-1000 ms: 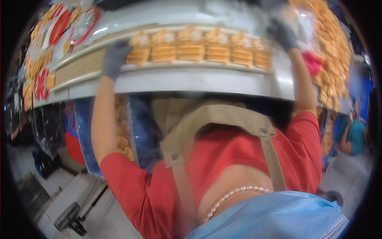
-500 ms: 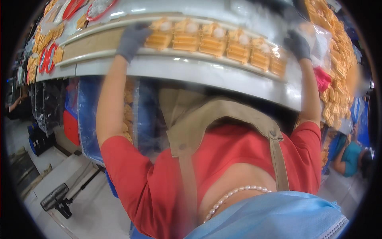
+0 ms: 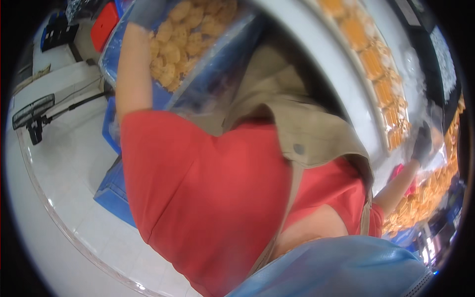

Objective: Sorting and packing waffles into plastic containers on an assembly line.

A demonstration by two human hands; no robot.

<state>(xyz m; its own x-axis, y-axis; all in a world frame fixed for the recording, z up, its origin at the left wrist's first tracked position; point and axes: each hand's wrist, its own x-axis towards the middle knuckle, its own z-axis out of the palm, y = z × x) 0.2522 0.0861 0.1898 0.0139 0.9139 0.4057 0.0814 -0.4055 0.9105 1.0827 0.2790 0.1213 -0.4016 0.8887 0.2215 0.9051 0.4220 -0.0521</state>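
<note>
Loose parts (image 3: 192, 35) lie in a crate (image 3: 212, 65) left of the bench (image 3: 316, 59) bearing a row of pieces (image 3: 374, 63).

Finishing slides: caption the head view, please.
Gloved left hand at a blue bin of tan pieces, gloved right hand near a row of orange pieces.

- The left forearm (image 3: 134, 69) reaches to the far left of the scene, bare below a short red sleeve (image 3: 163, 163).
- The left hand (image 3: 147, 12), in a gray glove, lies at the far edge of view — blurred and partly cut off, its finger pose unreadable.
- The right forearm (image 3: 397, 185), also bare, slants away toward the far right, looking much shorter than the left.
- The right hand (image 3: 422, 144) is gray-gloved too, its grip hard to make out.
- Both hands are well apart — one far left, one right.
</note>
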